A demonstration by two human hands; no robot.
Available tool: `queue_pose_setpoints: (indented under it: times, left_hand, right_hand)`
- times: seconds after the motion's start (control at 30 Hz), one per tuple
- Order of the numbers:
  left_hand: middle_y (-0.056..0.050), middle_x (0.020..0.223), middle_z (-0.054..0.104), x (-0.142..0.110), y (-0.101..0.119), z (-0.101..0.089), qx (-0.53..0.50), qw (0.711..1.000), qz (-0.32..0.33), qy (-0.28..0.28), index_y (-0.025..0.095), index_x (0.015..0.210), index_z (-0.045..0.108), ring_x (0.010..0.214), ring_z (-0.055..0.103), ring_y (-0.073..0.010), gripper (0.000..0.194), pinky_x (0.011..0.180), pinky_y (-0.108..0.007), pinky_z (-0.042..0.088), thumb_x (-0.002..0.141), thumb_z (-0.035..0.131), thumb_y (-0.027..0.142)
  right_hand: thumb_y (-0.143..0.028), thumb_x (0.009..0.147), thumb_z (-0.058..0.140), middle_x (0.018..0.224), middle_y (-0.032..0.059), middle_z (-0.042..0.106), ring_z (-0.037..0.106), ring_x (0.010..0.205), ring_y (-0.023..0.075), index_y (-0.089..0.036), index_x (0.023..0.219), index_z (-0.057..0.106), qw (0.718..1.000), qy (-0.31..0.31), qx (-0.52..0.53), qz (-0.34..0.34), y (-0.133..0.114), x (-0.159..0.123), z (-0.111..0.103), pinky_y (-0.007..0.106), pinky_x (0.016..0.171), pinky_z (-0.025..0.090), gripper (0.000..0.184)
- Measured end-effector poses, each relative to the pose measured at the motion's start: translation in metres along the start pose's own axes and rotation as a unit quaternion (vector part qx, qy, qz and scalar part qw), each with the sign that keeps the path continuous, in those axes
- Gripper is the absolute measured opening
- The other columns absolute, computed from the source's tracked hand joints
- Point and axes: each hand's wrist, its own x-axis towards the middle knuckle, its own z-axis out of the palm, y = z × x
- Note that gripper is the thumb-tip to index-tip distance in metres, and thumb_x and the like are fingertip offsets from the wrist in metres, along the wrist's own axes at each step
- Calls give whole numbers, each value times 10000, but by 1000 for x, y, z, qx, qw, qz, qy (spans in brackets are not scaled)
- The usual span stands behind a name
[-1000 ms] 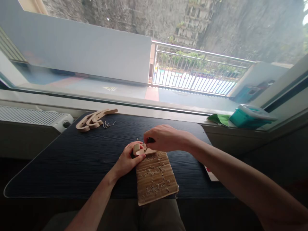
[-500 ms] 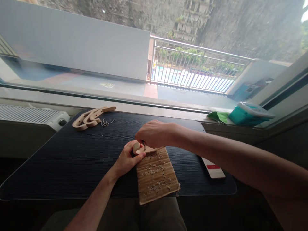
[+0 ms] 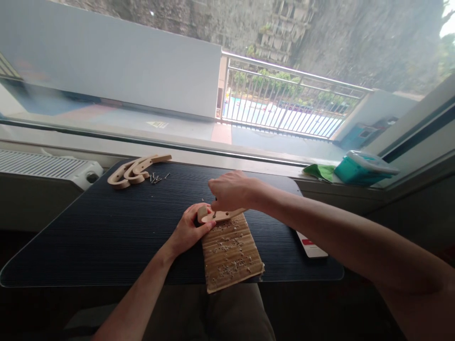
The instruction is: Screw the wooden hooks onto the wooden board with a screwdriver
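My left hand [image 3: 192, 225] is closed round the near end of a curved pale wooden hook [image 3: 221, 216], thumb pressed on its flat face. The hook lies on a piece of corrugated cardboard [image 3: 232, 255] pitted with many small holes. A screw [image 3: 214, 215] stands in the wood by the curved end, and a second, dark hole shows farther along. Directly above the screw is my right hand [image 3: 229, 189], its fingers closed. A dark bit shows under these fingers, but what they grip is mostly hidden.
More curved wooden hooks [image 3: 137, 171] lie at the far left of the dark table [image 3: 106, 237], beside several loose screws [image 3: 156, 179]. A phone [image 3: 312, 246] lies under my right forearm. On the windowsill are a green cloth [image 3: 319, 172] and a teal box [image 3: 364, 168].
My right hand has risen slightly and turned above the screw, uncovering more of the hook and its second hole. My left hand keeps its hold.
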Motion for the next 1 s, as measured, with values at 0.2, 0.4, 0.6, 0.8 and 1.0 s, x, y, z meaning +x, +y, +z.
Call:
queue_pose_setpoints:
  times: [0.2, 0.4, 0.6, 0.8, 1.0]
  left_hand:
    - [-70, 1083, 636, -1, -1, 0, 5, 1000, -11, 17, 206, 968, 593, 1072, 564, -251, 328, 980, -395, 415, 694, 657, 374]
    - [-74, 1078, 632, 0, -2, 2, 20, 1000, -4, 13, 198, 955, 585, 1025, 585, -246, 316, 934, -385, 446, 705, 643, 383]
    - [-66, 1059, 634, -1, 1, 2, 24, 999, 3, 21, 198, 927, 580, 1004, 590, -238, 298, 929, -376, 448, 701, 644, 383]
    - [-56, 975, 652, -2, 2, 1, 23, 1000, 9, 15, 192, 923, 585, 937, 602, -218, 284, 872, -359, 472, 711, 640, 372]
    - [-59, 973, 659, -2, 2, 1, 34, 999, 24, 17, 188, 914, 584, 906, 615, -215, 270, 818, -354, 493, 723, 634, 373]
  right_hand:
    - [-174, 837, 505, 926, 93, 695, 598, 818, 170, -152, 998, 662, 995, 3, 10, -97, 1, -9, -5, 260, 642, 383, 226]
    - [-188, 867, 488, 854, 85, 679, 590, 749, 160, -134, 929, 645, 993, 27, 22, -113, 6, -2, 10, 260, 593, 354, 177]
    - [-299, 908, 425, 838, 127, 695, 628, 782, 200, -122, 913, 657, 997, 47, 45, -28, 4, 1, 19, 281, 617, 397, 292]
    - [-370, 923, 388, 840, 147, 703, 639, 829, 233, -132, 873, 684, 999, 41, 14, 14, -5, -2, 10, 300, 632, 422, 383]
    - [-216, 863, 489, 927, 108, 694, 598, 793, 172, -150, 992, 658, 997, 19, 9, -68, -4, -14, -8, 267, 638, 383, 223]
